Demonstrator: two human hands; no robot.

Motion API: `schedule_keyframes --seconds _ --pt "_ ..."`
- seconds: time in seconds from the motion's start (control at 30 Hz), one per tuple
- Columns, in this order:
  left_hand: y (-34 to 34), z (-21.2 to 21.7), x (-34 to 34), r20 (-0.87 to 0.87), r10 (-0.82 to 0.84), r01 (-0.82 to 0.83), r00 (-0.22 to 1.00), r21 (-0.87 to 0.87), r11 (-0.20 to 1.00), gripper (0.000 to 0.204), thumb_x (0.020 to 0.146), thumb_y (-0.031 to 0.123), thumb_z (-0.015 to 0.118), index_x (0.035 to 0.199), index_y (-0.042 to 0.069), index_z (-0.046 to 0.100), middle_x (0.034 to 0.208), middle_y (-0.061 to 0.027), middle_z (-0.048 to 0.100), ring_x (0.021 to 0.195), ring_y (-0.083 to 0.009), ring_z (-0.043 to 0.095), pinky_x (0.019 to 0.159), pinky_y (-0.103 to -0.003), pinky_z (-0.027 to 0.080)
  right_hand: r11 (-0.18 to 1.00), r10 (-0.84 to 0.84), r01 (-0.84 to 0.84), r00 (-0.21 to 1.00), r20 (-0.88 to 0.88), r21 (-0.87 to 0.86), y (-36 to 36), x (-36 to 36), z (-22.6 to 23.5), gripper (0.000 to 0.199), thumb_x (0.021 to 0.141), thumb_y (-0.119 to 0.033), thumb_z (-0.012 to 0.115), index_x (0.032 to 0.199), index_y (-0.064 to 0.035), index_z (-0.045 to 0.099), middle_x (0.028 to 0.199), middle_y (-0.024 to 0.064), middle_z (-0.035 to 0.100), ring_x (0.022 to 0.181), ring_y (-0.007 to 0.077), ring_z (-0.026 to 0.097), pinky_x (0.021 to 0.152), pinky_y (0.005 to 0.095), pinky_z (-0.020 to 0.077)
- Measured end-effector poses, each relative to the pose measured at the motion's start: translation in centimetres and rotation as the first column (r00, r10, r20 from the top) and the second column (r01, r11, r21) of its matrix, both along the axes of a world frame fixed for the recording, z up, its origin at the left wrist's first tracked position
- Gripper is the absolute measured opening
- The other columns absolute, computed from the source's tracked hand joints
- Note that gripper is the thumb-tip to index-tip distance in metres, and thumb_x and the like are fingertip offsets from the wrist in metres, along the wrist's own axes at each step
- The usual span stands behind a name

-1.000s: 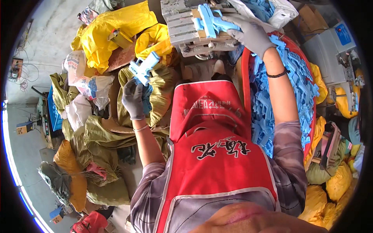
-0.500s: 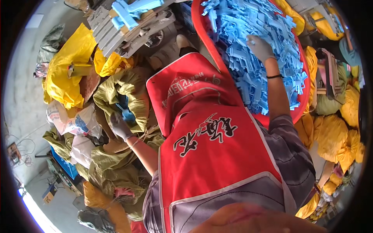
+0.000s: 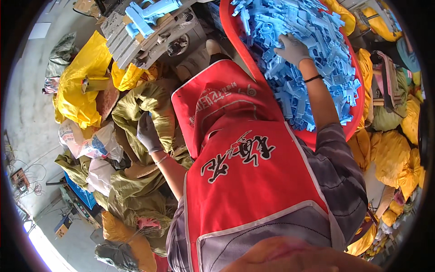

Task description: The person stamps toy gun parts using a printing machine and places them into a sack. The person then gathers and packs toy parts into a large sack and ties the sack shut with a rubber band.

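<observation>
My right hand (image 3: 293,49), in a grey glove, rests on a heap of light blue plastic toy pistol pieces (image 3: 294,97). Its fingers are spread and none of the pieces is clearly gripped. The heap fills a large red tub (image 3: 240,43) on my right. On the left, my gloved left hand (image 3: 148,133) is at the mouth of an olive woven sack (image 3: 129,106), fingers stretched out and nothing visible in them. The hand and the folds hide the inside of the sack.
Ahead stands a grey slatted machine or stand (image 3: 131,38) with a blue toy pistol (image 3: 154,13) on top. Yellow bags (image 3: 79,81) and a white plastic bag (image 3: 86,140) crowd the left. More yellow sacks (image 3: 385,158) line the right. My red apron (image 3: 244,177) covers my lap.
My right hand has shifted slightly left over the heap and its fingers have spread. My left hand has moved up and right at the sack mouth; the blue seen inside is now hidden.
</observation>
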State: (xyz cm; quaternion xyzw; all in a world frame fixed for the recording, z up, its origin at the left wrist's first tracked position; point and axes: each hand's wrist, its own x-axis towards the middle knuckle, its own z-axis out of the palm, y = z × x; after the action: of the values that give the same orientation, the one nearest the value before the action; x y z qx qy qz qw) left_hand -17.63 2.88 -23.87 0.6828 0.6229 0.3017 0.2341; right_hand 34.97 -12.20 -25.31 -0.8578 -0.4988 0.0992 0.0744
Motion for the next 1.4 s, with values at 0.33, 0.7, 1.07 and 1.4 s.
schedule_keyframes --seconds 0.33,0.7,1.07,1.4 --pt "-0.2 -0.4 -0.6 0.101 0.013 -0.013 0.995 -0.004 1.000 0.024 0.089 0.016 0.059 0.106 0.002 0.066 0.099 -0.0101 0.069 0.090 -0.0156 0.065 0.079 -0.027 0.050 0.977 -0.178 0.187 0.980 -0.088 0.104 -4.7 5.6 -3.2 0.043 0.084 -0.041 0.058 0.114 -0.0107 0.059 0.107 0.0175 0.063 0.101 0.0370 0.058 0.084 0.0421 0.0467" --pt "2.4 8.3 4.8 0.114 -0.119 0.088 0.986 0.244 0.966 0.019 0.084 0.012 0.062 0.100 0.003 0.067 0.096 -0.0130 0.068 0.087 -0.0231 0.066 0.078 -0.031 0.050 0.926 -0.325 0.376 0.820 -0.471 0.017 -7.4 2.4 0.4 0.042 0.088 -0.020 0.057 0.124 -0.0026 0.047 0.097 0.0161 0.064 0.075 0.0260 0.064 0.067 0.0355 0.0500" --pt "9.2 16.8 13.0 -0.106 -0.439 0.433 0.892 0.474 0.767 0.029 0.083 0.021 0.065 0.107 0.006 0.063 0.107 -0.0136 0.064 0.099 -0.0307 0.060 0.083 -0.036 0.048 0.867 -0.141 0.395 0.778 -0.612 0.303 -8.3 2.4 2.0 0.038 0.082 -0.010 0.061 0.118 -0.0048 0.050 0.097 0.0104 0.060 0.076 0.0164 0.059 0.072 0.0281 0.0468" --pt "12.8 17.7 16.1 -0.095 -0.571 0.560 0.815 0.379 0.737 0.038 0.075 0.023 0.072 0.107 0.005 0.061 0.096 -0.0143 0.067 0.088 -0.0292 0.065 0.075 -0.035 0.050 0.704 0.219 -0.177 0.975 0.026 0.688 0.0 -0.6 6.1 0.025 0.086 -0.003 0.056 0.110 0.0033 0.055 0.115 0.0208 0.053 0.097 0.0303 0.057 0.078 0.0329 0.0483"
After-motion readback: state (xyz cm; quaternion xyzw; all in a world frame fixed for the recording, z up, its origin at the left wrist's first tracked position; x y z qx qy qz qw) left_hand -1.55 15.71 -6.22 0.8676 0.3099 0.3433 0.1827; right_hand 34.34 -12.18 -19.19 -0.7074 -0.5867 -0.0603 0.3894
